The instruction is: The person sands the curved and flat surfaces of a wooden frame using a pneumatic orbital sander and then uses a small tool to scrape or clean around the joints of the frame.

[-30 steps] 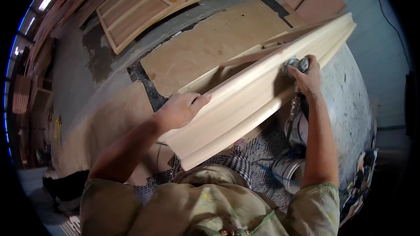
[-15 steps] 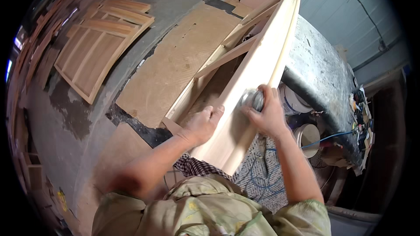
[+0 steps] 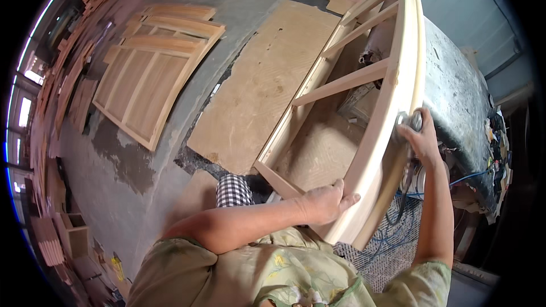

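Observation:
A long pale-wood frame [image 3: 372, 150] with crossbars runs away from me, its open inside facing up and its outer side toward the right. My left hand [image 3: 325, 202] is closed around the near end of its thick right-hand rail, thumb on top. My right hand [image 3: 424, 139] is wrapped round a small grey handheld sander [image 3: 405, 122], held against the outer side of that rail, beside the rounded moulding [image 3: 420, 51]. A dark hose [image 3: 402, 207] hangs below the sander. The sander's pad is hidden from view.
A worn metal-topped bench [image 3: 455, 74] stands at the right, with a white bucket [image 3: 418, 182] below and a blue hose [image 3: 469, 177] nearby. Panelled wooden frames [image 3: 151, 79] lie on the floor at the left. A brown board [image 3: 256, 79] lies beyond my frame.
The frame has tilted, showing more of its inside. My right hand has moved the sander from the rail's broad face toward the moulding. My left hand keeps its hold on the rail.

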Action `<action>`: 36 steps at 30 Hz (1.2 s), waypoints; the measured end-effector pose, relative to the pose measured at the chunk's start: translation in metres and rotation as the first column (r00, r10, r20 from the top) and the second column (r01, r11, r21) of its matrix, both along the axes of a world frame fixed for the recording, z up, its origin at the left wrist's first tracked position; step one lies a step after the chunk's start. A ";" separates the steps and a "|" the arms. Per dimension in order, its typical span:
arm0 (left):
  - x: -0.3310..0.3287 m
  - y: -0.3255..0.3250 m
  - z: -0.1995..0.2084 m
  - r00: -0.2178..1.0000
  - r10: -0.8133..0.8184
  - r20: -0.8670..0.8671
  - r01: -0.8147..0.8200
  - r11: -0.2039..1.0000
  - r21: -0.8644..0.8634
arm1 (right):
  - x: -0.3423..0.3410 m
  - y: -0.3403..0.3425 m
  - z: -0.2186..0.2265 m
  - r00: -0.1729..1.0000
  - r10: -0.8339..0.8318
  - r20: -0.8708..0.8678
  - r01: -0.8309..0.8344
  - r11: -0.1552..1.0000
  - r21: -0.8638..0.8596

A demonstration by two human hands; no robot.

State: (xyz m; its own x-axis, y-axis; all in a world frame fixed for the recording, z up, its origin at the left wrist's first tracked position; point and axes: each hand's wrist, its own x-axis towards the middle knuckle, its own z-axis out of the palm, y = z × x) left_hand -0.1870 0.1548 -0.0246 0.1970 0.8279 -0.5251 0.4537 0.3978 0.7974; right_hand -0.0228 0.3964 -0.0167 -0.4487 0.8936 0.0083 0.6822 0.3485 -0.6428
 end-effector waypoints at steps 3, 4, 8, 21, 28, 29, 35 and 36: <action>-0.013 0.007 -0.008 0.988 -0.156 0.021 0.155 0.987 0.044 | -0.004 -0.005 0.002 0.996 -0.092 -0.021 0.090 0.992 -0.083; -0.016 0.009 -0.014 0.981 -0.191 0.022 0.188 0.979 0.084 | -0.007 -0.001 0.002 0.990 -0.133 -0.043 0.127 0.984 -0.127; -0.058 0.032 -0.027 0.875 -0.452 0.173 0.440 0.892 0.102 | -0.012 0.032 0.007 0.977 -0.203 -0.062 0.194 0.972 -0.135; -0.486 0.021 -0.169 0.917 -0.039 -0.397 -0.063 0.969 -0.240 | -0.040 0.062 0.024 0.799 -0.600 -0.028 0.569 0.771 -0.285; -0.578 0.057 -0.169 0.878 0.034 -0.478 -0.158 0.962 -0.223 | -0.068 0.144 0.024 0.741 -0.671 -0.029 0.634 0.713 -0.301; -0.588 0.064 -0.181 0.905 0.026 -0.425 -0.091 0.987 -0.134 | -0.076 0.159 0.025 0.736 -0.677 -0.001 0.644 0.701 -0.305; -0.594 0.204 -0.175 0.935 -0.010 -0.355 0.008 1.000 -0.006 | -0.090 0.233 0.021 0.724 -0.690 -0.019 0.654 0.695 -0.298; -0.597 0.227 -0.171 0.920 -0.017 -0.392 -0.018 0.996 -0.084 | -0.091 0.248 0.021 0.716 -0.698 -0.004 0.664 0.683 -0.304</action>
State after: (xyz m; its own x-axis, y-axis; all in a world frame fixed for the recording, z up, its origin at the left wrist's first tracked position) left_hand -0.7845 0.3816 -0.1954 -0.0397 0.7771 -0.6281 0.7231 0.4561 0.5187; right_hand -0.1139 0.6446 0.0048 0.2734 0.9256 -0.2618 0.5820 -0.3759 -0.7211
